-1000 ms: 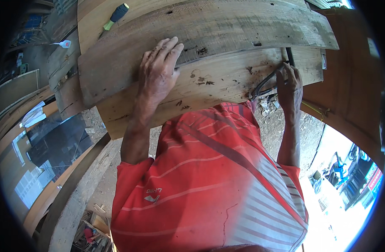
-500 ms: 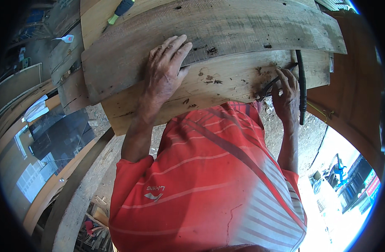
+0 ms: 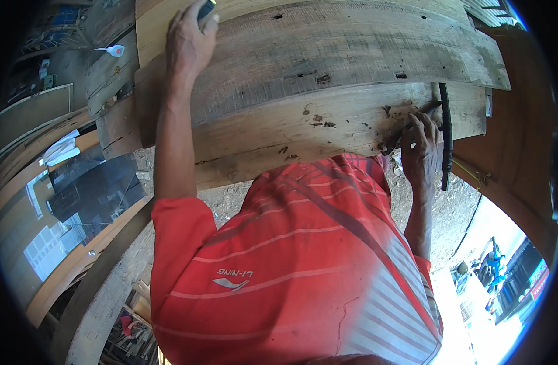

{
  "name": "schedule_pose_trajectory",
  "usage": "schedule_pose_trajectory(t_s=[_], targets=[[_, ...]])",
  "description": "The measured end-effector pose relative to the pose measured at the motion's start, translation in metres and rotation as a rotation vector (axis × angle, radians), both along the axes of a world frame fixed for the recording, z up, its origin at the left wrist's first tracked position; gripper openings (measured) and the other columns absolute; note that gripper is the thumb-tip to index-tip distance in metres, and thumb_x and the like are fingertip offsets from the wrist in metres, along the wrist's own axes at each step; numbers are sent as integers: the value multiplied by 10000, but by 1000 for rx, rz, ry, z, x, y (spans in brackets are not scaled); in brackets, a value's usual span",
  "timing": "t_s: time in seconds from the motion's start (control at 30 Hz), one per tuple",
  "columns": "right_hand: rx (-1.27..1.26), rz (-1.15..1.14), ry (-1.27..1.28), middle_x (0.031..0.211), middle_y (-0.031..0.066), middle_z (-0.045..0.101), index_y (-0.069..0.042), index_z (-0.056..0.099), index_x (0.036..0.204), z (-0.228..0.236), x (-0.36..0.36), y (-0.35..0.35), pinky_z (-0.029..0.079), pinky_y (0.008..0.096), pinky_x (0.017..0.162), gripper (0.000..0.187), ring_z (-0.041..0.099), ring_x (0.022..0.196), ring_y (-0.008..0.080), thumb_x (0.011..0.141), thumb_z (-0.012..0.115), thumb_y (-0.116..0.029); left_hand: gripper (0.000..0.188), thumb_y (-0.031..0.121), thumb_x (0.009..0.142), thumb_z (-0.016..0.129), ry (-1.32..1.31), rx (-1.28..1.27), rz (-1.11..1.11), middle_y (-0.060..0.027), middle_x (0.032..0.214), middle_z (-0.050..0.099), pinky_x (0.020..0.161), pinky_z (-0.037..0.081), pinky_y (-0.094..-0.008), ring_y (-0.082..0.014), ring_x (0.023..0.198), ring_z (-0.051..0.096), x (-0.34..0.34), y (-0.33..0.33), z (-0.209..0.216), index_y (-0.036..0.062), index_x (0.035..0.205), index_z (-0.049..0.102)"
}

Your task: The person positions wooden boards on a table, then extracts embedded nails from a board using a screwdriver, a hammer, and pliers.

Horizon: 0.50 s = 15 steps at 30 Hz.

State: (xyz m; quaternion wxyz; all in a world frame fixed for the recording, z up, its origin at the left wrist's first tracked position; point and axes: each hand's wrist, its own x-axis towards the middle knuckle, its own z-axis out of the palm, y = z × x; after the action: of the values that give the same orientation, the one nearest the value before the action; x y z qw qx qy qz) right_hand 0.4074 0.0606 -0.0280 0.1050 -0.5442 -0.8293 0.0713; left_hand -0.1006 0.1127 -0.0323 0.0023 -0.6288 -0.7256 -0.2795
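Note:
At the far left edge of the boards, my left hand (image 3: pixel 190 39) is closed round a screwdriver (image 3: pixel 207 8). Only the dark and yellow-green end of its handle shows past the fingers. My right hand (image 3: pixel 420 146) has its fingers bent round a dark curved tool (image 3: pixel 393 141) lying on the lower plank (image 3: pixel 248 146); the tool's kind is partly hidden. Just right of that hand, a long black rod (image 3: pixel 446 137) lies across the plank and sticks out over its near edge. The weathered upper plank (image 3: pixel 352 52) overlaps the lower one.
Dark debris bits (image 3: pixel 318 123) lie on the lower plank. A white bottle (image 3: pixel 113 51) stands at the far left. A brown panel (image 3: pixel 504 134) rises on the right. Left of me are a wooden beam (image 3: pixel 102 304) and a dark glossy sheet (image 3: pixel 99 191).
My left hand has left the upper plank, reached away from me to the left and taken hold of the screwdriver lying there. My right hand stays at the dark curved tool.

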Motion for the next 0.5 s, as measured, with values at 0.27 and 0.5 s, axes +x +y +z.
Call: schedule_pose_trajectory(t_s=[0.27, 0.5], targets=[[144, -188, 80, 1418, 209, 546, -54, 585, 1401, 5, 4, 3, 439, 488, 1100, 447, 524, 1331, 402, 975, 682, -154, 460, 243, 975, 701, 119, -131, 61, -236, 1262, 679, 1018, 505, -443, -363, 1188, 653, -44, 23, -20, 5, 1355, 596], [71, -296, 185, 1180, 219, 683, -14, 617, 1350, 8, -10, 28, 540, 453, 932, 422, 682, 1085, 353, 971, 719, -172, 363, 84, 1006, 678, -821, 317, -324, -129, 1142, 712, 969, 540, -340, -180, 1069, 685, 68, -6, 39, -45, 1322, 552]])
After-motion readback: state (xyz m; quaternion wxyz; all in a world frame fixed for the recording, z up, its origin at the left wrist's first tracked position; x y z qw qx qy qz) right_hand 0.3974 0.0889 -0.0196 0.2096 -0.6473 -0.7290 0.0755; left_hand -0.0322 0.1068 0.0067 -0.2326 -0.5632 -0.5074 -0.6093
